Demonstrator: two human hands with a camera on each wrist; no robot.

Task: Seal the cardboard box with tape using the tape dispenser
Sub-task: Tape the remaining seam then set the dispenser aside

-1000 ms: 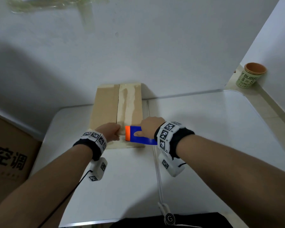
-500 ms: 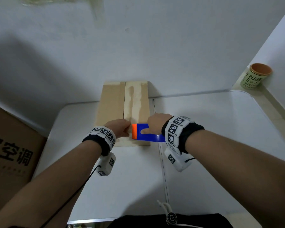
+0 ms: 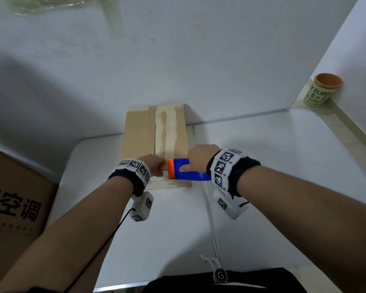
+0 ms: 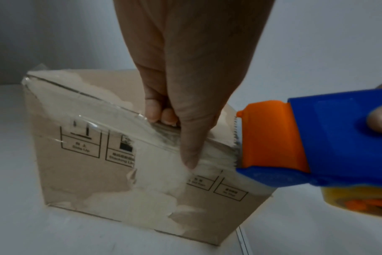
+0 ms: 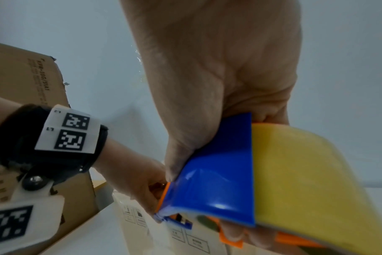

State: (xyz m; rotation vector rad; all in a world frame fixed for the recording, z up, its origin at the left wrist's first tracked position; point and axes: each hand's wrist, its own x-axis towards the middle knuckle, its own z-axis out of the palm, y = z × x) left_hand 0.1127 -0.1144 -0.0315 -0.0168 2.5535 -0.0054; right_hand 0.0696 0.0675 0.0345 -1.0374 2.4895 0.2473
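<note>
The cardboard box (image 3: 140, 142) stands on the white table against the wall, clear tape (image 3: 169, 134) running along its top seam. At the box's near top edge my left hand (image 3: 155, 166) pinches the tape strip (image 4: 216, 153) with curled fingers, thumb (image 4: 190, 155) pressed down on it over the front face. My right hand (image 3: 199, 159) grips the blue and orange tape dispenser (image 3: 183, 170), held just right of the left hand. Its serrated blade (image 4: 236, 138) meets the tape beside my thumb. The yellow tape roll (image 5: 305, 172) shows under the blue cover.
A large brown carton (image 3: 13, 208) with black print stands off the table's left side. A green cup with an orange rim (image 3: 323, 89) sits on a ledge at the far right. The white table (image 3: 283, 166) extends right and toward me; the wall is right behind the box.
Both hands and the dispenser stay at the box's near edge. Only the head view has shifted slightly.
</note>
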